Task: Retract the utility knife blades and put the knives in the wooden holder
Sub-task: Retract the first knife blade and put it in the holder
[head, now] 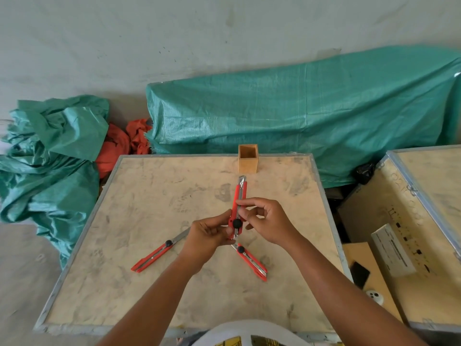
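I hold a red utility knife (240, 196) upright over the table, its metal tip pointing toward the wooden holder (248, 159) at the far edge. My left hand (210, 236) grips its lower end near the black knob. My right hand (268, 221) pinches its middle with thumb and forefinger. Two more red knives lie on the table: one at the left (156, 255) with its blade extended toward my left hand, one (252, 260) below my hands, its tip end hidden. The holder looks empty.
The table (119, 221) is a wooden crate top with metal edging. Green tarps (299, 116) and orange cloth (117, 143) lie behind and to the left. An open crate (404, 221) with boxes stands at the right.
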Demonstrator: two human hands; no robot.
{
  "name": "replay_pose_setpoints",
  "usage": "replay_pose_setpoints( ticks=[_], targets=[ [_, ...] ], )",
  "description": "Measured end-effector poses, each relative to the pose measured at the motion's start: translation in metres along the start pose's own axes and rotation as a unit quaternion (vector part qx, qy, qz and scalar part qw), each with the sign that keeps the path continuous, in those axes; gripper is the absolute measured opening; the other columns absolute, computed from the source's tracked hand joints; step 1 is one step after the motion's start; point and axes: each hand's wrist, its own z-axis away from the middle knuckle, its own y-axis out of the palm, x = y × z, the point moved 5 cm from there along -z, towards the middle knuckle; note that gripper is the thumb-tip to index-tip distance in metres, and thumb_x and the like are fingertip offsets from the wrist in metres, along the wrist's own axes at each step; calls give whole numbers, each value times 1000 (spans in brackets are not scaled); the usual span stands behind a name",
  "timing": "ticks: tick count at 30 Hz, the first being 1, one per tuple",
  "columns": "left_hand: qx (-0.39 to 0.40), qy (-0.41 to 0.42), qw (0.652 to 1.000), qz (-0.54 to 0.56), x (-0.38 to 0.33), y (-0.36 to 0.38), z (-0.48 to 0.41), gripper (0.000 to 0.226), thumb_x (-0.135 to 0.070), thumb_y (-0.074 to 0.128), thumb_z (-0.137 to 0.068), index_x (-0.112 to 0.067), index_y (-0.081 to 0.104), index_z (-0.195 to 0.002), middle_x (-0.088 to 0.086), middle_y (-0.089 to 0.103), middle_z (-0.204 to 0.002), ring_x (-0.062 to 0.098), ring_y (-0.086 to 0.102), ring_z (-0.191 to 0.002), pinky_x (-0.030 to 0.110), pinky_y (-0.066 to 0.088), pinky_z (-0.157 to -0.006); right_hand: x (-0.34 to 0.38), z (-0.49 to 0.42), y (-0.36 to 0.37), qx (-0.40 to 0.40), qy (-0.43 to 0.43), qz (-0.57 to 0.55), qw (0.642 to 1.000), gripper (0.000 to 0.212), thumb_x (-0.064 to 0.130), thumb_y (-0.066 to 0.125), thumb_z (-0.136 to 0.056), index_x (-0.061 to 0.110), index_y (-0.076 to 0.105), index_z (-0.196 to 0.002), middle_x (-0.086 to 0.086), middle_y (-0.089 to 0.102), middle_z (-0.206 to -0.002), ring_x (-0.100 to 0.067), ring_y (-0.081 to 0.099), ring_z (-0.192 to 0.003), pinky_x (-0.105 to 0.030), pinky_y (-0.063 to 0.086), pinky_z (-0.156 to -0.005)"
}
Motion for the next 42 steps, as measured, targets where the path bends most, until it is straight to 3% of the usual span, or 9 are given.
replay_pose_setpoints(
  ticks=[11,16,19,23,26,32,34,39,42],
  targets=[
    [10,41,994,-102,-49,10,-146,42,-1,68,-88,-28,69,-120,1,76,-112,23,74,-95,40,62,-79,8,-131,-67,-83,-2,54,995,35,5,74,-89,21,74,-120,0,71,-121,-18,76,-79,-34,66,-69],
    [-7,40,990,-136,-60,12,-232,39,4,61,-91,-19,69,-121,4,76,-108,25,74,-99,43,60,-86,-7,-202,-97,-135,-11,90,987,34,6,78,-85,26,77,-113,2,76,-116,-19,76,-87,-41,64,-81],
    [-24,60,975,-213,-62,12,-273,38,-2,65,-89,-22,69,-122,-9,73,-111,8,67,-102,36,51,-96,-25,-235,-108,-181,-14,117,976,33,5,77,-85,24,77,-112,1,77,-113,-23,75,-82,-41,63,-81],
    [-16,1,938,-347,-36,8,-326,73,-21,75,-85,-19,40,-149,6,46,-152,24,41,-141,38,33,-113,-50,-265,-112,-209,-39,163,963,32,5,75,-86,22,78,-113,-1,76,-114,-16,72,-99,-36,61,-88],
    [15,-54,918,-394,-10,9,-351,94,-24,75,-84,-11,16,-155,13,22,-163,29,23,-150,40,25,-119,-69,-279,-112,-217,-45,195,956,29,5,74,-88,19,78,-113,-2,77,-114,-13,69,-103,-31,59,-90],
    [7,-74,936,-343,21,3,-373,63,-10,72,-85,-21,46,-142,8,61,-136,30,54,-129,30,43,-95,-104,-296,-104,-209,-27,231,950,29,1,74,-86,15,78,-112,-5,78,-108,-15,71,-95,-1,45,-85],
    [5,-67,943,-325,26,1,-374,61,-8,72,-85,-23,50,-139,6,64,-132,27,57,-125,32,45,-96,-109,-299,-101,-203,-27,236,950,29,0,74,-86,13,79,-111,-7,78,-107,-17,71,-96,2,41,-85],
    [-2,-59,954,-295,28,-1,-373,57,-7,73,-84,-23,54,-136,4,67,-128,23,59,-125,31,45,-98,-111,-296,-95,-198,-32,225,954,28,-2,72,-86,11,78,-111,-8,78,-111,-21,72,-104,-29,54,-98],
    [-9,-61,958,-278,27,-1,-369,59,-9,74,-84,-24,53,-137,4,67,-129,24,59,-124,35,47,-100,-108,-288,-94,-200,-23,216,955,29,-1,72,-88,12,77,-113,-8,77,-115,-21,71,-110,-33,54,-102]
  ],
)
